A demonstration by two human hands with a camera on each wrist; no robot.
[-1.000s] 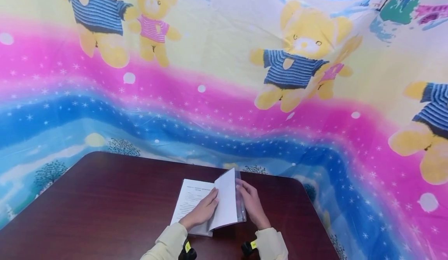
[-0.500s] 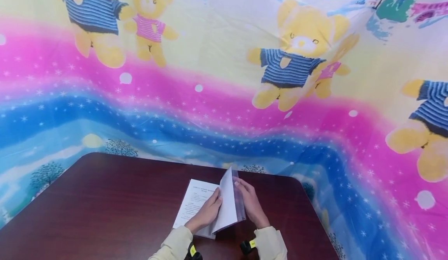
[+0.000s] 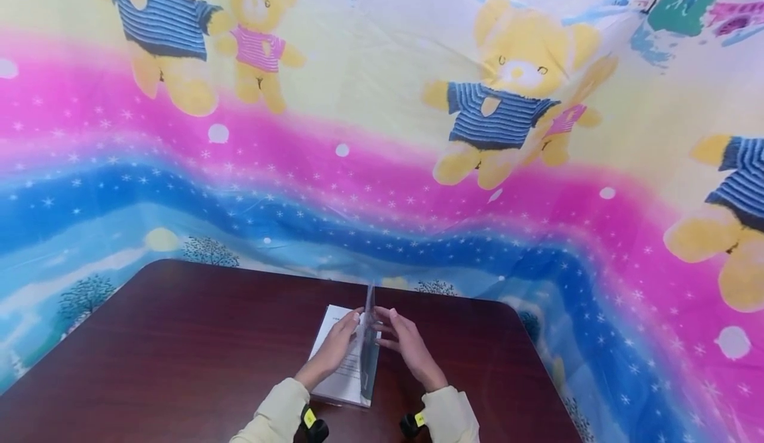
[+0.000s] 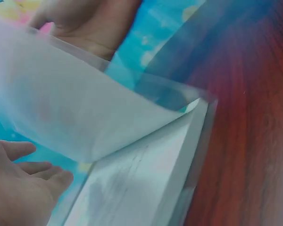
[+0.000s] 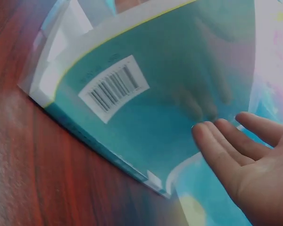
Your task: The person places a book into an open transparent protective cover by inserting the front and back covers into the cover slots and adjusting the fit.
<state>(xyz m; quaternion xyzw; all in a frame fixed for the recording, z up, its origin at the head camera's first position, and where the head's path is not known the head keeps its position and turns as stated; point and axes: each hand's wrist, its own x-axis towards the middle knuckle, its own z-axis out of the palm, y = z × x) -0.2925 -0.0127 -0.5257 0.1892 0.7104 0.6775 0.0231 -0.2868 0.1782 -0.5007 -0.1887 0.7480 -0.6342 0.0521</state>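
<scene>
A book [image 3: 339, 384] with white printed pages lies on the table, and its back cover stands nearly upright, edge-on in the head view. The right wrist view shows that cover as teal [image 5: 146, 127] with a white barcode label [image 5: 115, 89]. Clear plastic film [image 4: 188, 92] wraps it, seen from the inner side in the left wrist view. My left hand [image 3: 331, 353] is on the page side, fingers extended beside the raised cover. On the other side my right hand [image 3: 414, 350] has its fingers spread loosely, fingertips right at the teal face.
The dark brown table [image 3: 197, 350] extends around the book, with its rounded far edge close to the hanging cloth [image 3: 358, 197] printed with bears. Black wrist devices [image 3: 314, 426] with yellow tags sit below both sleeves.
The raised cover has swung left from a rightward lean to nearly upright. My right hand has followed it left, its fingers looser now, and my left hand has shifted slightly left.
</scene>
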